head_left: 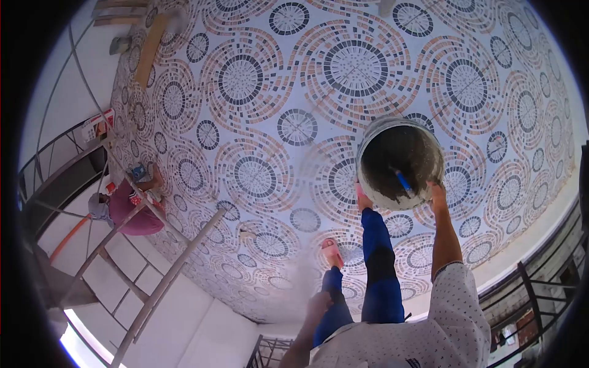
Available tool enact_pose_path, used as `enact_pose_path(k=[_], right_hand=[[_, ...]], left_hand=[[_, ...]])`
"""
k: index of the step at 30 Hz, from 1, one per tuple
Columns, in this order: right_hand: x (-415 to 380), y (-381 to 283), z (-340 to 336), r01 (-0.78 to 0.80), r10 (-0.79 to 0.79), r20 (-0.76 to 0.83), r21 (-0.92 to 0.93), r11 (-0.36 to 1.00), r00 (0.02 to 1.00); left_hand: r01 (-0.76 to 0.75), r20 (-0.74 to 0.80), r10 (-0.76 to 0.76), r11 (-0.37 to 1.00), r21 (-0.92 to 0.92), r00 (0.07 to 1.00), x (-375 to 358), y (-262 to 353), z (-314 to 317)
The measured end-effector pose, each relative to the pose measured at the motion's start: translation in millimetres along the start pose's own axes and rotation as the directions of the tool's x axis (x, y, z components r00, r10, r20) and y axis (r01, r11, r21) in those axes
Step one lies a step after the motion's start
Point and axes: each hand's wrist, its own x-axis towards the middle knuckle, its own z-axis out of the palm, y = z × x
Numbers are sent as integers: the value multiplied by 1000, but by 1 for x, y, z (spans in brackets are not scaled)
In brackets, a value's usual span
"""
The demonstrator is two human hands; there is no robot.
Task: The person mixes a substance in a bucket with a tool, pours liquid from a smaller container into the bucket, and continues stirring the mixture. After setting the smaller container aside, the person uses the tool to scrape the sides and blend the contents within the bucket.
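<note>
A large round bucket [366,132] hangs or stands right of centre, with grey residue inside and a tool with a blue handle [402,180] in it. My right hand [436,192] is closed on the lower right part of its rim. My left hand [319,302] is low in the view beside my blue trouser leg, away from the bucket; its fingers are too unclear to read. My feet in pink sandals [332,250] are on the patterned tile floor [305,165], one of them partly hidden by the bucket.
At the left, another person in a dark pink garment [138,216] crouches by the floor's edge, behind metal scaffold poles [178,264]. A wooden plank [151,52] lies at the upper left. Dark metal railings [537,300] run along the lower right.
</note>
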Motion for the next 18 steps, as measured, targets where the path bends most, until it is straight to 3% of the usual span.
enact_pose_path(k=[2, 4, 5, 6, 8, 9, 11, 13, 14, 15, 16, 17, 18], right_hand=[[-58, -38, 14, 0, 10, 117, -80, 997, 993], [-80, -37, 21, 50, -21, 206, -134, 990, 978], [-95, -39, 32, 85, -43, 238, -167, 982, 970], [-111, -38, 39, 117, -63, 263, -198, 973, 963], [-69, 7, 45, 193, -87, 381, -251, 949, 921], [-53, 15, 52, 232, -94, 437, -275, 933, 895], [-133, -12, 106, 140, -51, 291, -296, 945, 955], [-176, -16, 137, 199, -108, 248, -382, 902, 963], [-179, -4, 147, 225, -148, 216, -396, 890, 965], [-162, 16, 145, 355, -241, 290, -455, 817, 926], [-172, 20, 143, 421, -322, 277, -477, 772, 905], [-244, -13, 145, 325, -222, 251, -514, 794, 942], [-243, -3, 134, 406, -277, 306, -541, 737, 911]], left_hand=[[-119, 21, 118, 988, 100, 993, 3, 3, 14], [-355, 87, 347, 928, 110, 934, 12, -26, 19], [-311, 4, 317, 925, 217, 948, -1, 1, 23], [-344, -33, 352, 928, 141, 936, -7, 21, 24], [-416, -105, 413, 909, -3, 904, -15, 48, 21], [-382, -138, 370, 921, -72, 919, -18, 56, 19], [-309, -170, 276, 926, -215, 946, -30, 63, 16], [-269, -216, 235, 953, -142, 948, -18, 25, 17], [-199, -147, 232, 958, 206, 962, -11, 15, 7], [-412, -247, 407, 910, 31, 879, -59, 40, -12], [-422, -263, 454, 891, 169, 851, -74, 59, -22], [-418, -278, 499, 856, 305, 821, -90, 78, -31], [-372, -259, 485, 846, 382, 836, -95, 81, -38]])
